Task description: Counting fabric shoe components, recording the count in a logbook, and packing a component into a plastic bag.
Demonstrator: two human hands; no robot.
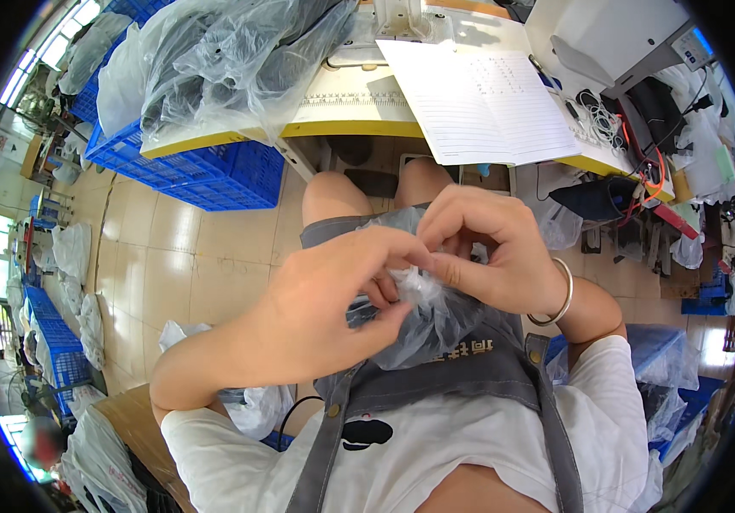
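Above my lap, a clear plastic bag [436,333] hangs with its neck bunched up into a whitish, twisted gather. My left hand [316,295] grips that gather from the left, its thumb and fingers closed around the plastic. From the right, my right hand [496,248] pinches the bunched plastic between thumb and fingers, touching the left fingertips. Part of the bag lies over my grey apron [436,385]. The exact hold of the fingers on the neck is partly hidden by my hands.
Ahead stands a white sewing table [350,94] with a yellow edge. An open lined notebook [479,111] overhangs its front. Large clear bags of dark goods [222,68] cover the left side, above blue crates [205,175]. Cables [598,120] lie at the right.
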